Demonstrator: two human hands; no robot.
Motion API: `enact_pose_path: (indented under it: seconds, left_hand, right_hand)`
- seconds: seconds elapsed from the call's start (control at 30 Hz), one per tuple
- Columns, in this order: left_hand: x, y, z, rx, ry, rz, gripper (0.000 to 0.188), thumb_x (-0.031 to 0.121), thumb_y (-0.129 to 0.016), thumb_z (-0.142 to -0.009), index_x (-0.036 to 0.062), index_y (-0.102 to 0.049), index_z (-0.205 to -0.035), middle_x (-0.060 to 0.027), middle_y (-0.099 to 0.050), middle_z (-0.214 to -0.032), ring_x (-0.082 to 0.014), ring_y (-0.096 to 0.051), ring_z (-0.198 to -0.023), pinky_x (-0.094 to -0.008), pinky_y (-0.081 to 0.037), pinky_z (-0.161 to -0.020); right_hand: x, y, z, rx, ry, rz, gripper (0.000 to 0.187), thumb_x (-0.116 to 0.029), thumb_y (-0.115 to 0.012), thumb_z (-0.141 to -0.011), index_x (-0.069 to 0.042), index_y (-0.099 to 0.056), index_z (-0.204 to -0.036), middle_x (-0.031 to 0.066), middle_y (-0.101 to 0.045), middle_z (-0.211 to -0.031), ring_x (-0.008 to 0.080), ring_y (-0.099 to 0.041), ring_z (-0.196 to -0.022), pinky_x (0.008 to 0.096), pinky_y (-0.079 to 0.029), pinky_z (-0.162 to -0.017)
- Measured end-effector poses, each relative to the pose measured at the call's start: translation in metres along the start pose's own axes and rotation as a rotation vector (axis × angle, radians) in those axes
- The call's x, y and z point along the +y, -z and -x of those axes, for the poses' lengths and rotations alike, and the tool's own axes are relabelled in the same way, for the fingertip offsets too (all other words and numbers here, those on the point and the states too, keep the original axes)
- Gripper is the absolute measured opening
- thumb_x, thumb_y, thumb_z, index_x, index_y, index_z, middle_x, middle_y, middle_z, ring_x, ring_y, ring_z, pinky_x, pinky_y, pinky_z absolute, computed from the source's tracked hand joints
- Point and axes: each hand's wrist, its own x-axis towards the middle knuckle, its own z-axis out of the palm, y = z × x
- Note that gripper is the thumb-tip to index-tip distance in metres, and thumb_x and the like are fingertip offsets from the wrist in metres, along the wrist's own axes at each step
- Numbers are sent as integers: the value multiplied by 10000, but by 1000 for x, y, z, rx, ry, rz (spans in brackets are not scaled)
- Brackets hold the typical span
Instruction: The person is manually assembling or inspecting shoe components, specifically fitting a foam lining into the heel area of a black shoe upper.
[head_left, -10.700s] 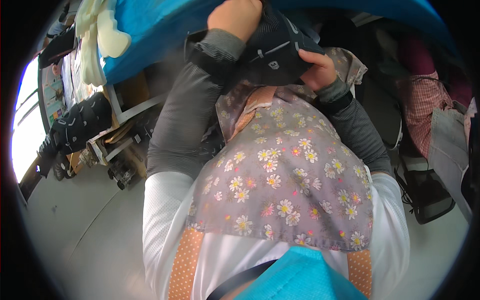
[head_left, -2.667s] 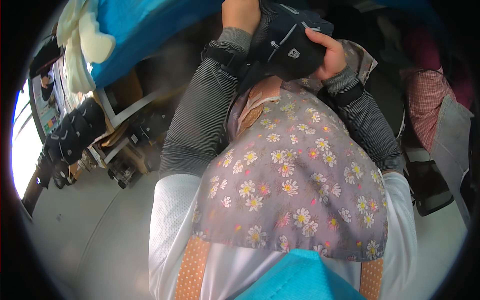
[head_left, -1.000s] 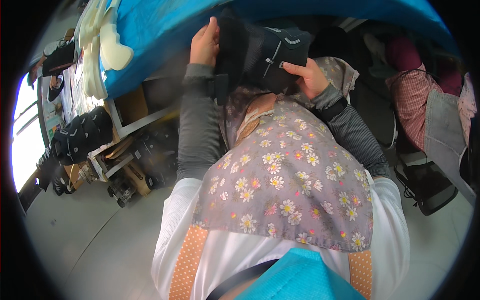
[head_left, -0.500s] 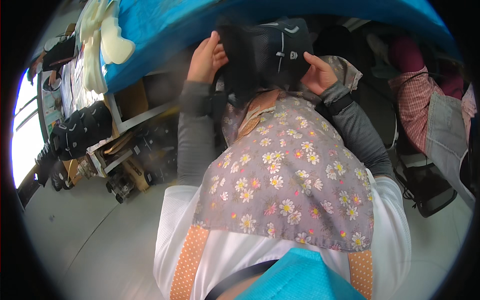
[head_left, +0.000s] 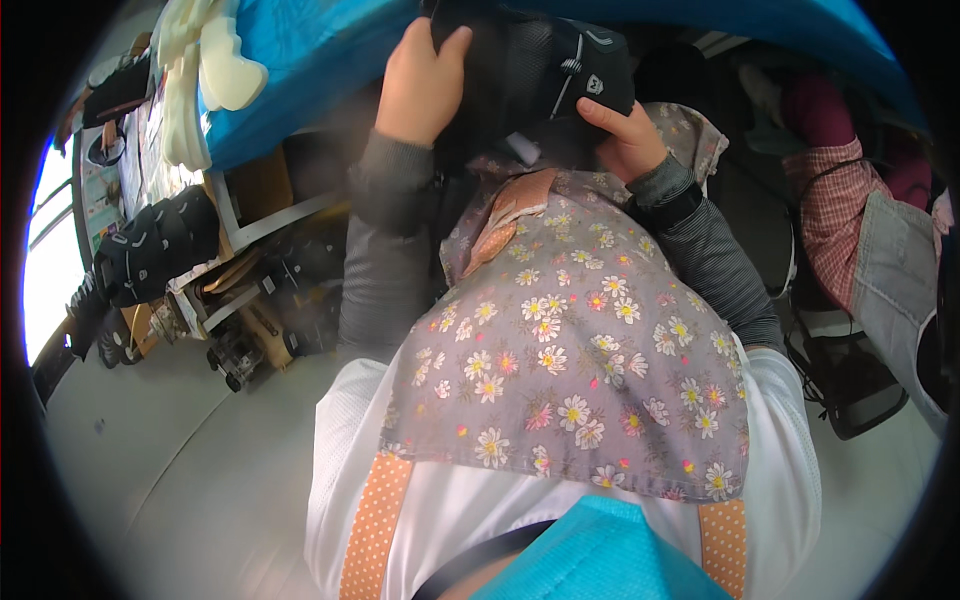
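At the far left of the frame a bright window (head_left: 45, 260) glared beside a rack (head_left: 215, 300) carrying dark shoes (head_left: 150, 245). Above it, at the upper left, pale foam pieces (head_left: 205, 75) lay on the blue desk (head_left: 310, 60), which ran across the top of the picture.

Toward the upper middle, the left hand (head_left: 420, 85) rose from a grey striped sleeve (head_left: 385, 250). Its grip was closed around the left edge of a black shoe upper (head_left: 530, 70), fingers curled over the top rim and the thumb raised against the mesh face. How tightly it pinched could not be told, as the fingertips were hidden behind the material.

The shoe upper sat at the top centre of the frame, held up in front of the desk edge and above the lap, between the two hands. A small pale patch showed on its right side.

Just right of it, the right hand (head_left: 625, 135) gripped the lower right corner of the shoe upper, thumb pressed flat on the front face and the fingers wrapped behind, out of sight.

Below both hands a grey floral apron (head_left: 570, 370) filled the centre of the picture, with orange dotted straps (head_left: 375, 520) lower down.

At the right edge, well apart from the hands, a checked red garment (head_left: 835, 220) hung beside a black chair (head_left: 860, 390).
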Motion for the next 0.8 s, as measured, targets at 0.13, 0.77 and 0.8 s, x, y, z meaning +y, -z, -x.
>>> enact_pose_path:
  seconds: [0.13,0.77,0.8]
  left_hand:
    - [-11,-5,-13,70,-125,-125,328,291,-601,-921,-20,-574,-1019,-163,-608,-712,-320,-574,-695,-422,-458,-635]
    - [-33,-85,-34,6,-322,-632,218,145,-424,-947,-19,-559,-896,-243,-622,-835,-403,-628,-710,-487,-512,-610]
    - [-37,-91,-37,12,-305,-580,227,139,-424,-946,-24,-567,-880,-242,-617,-821,-402,-629,-711,-486,-512,-613]
  right_hand:
    - [4,11,-5,-36,85,161,431,-141,-730,-833,2,-567,-1206,102,-629,-1141,201,-612,-1029,337,-510,-893]
    - [14,11,-5,-13,-29,-51,313,-85,-644,-864,-20,-590,-1165,75,-648,-1077,205,-629,-984,352,-509,-882]
    - [12,10,-5,-5,-29,-27,307,-85,-637,-868,-19,-594,-1165,82,-651,-1080,212,-630,-991,356,-510,-887]
